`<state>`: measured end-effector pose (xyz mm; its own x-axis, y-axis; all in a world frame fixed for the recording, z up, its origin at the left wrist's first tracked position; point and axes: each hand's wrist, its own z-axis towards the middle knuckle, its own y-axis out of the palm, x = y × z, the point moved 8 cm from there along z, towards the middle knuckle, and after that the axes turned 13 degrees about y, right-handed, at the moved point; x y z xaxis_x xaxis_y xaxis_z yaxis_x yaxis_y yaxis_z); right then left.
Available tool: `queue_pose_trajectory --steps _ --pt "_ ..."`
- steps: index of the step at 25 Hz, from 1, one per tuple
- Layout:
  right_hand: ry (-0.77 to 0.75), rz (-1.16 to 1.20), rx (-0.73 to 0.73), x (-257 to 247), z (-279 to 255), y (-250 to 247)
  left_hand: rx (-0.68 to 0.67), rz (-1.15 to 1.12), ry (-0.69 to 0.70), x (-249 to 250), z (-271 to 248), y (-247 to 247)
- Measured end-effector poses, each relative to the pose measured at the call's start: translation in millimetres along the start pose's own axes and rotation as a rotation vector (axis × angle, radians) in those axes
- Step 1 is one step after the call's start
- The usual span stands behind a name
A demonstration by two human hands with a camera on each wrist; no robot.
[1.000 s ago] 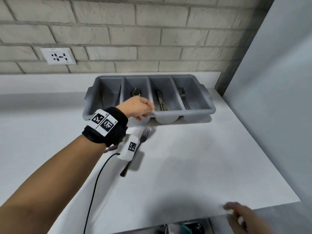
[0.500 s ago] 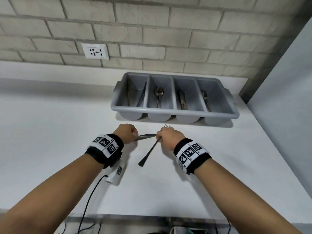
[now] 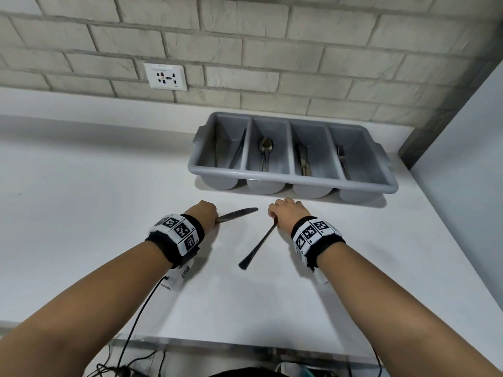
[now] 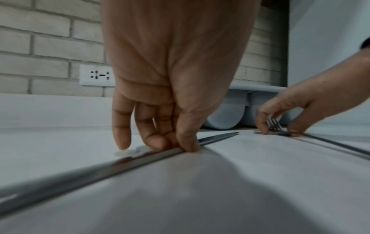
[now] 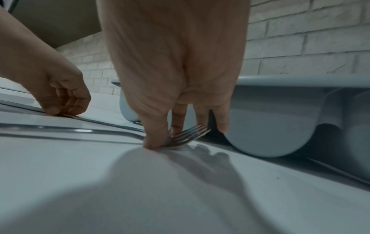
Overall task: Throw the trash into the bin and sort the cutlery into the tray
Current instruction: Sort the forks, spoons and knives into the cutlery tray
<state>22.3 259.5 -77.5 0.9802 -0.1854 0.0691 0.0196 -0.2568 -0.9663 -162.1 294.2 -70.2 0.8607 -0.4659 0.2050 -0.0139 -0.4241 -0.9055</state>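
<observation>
A wall socket [image 3: 165, 76] sat in the brick wall at the far left, well away from the work. On the white counter [image 3: 81, 213] the left hand [image 3: 204, 214] had come down on a table knife [image 3: 239, 213], which lay flat with its blade pointing right toward the other hand. In the left wrist view the thumb [image 4: 188, 142] and the curled fingers pressed against opposite edges of the knife near where handle meets blade, a low pinch suited to prying a thin flat piece off a smooth surface; the little finger stood straighter and touched the counter beside it. The knife itself was not yet lifted. Just to the right, the right hand [image 3: 290, 214] worked the same way on a fork [image 3: 258, 244], whose handle ran back toward the person while its tines pointed at the tray. The right wrist view showed thumb and forefinger closed on the neck just behind the tines, which had tipped up off the counter, the other fingers spread loosely. Each hand probably took one piece so both could go over in a single trip. Behind the hands, near the wall, stood the grey cutlery tray [image 3: 294, 180] with four compartments: thin handles in the leftmost, a spoon next, knives third, forks at the far right, so knife and fork likely belonged in the two right-hand slots. No trash or bin was clearly in view.
</observation>
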Motion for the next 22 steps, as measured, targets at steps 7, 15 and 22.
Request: queue_pose_trajectory --steps 7,15,22 --pt "-0.024 0.070 -0.130 13 -7 11 -0.050 0.156 0.100 27 -3 1" --pt "-0.001 0.570 -0.011 65 -45 -6 0.433 -0.313 0.617 70 -20 -70" --pt "0.056 0.955 0.400 140 -97 -70 0.462 -1.116 0.380 115 17 -137"
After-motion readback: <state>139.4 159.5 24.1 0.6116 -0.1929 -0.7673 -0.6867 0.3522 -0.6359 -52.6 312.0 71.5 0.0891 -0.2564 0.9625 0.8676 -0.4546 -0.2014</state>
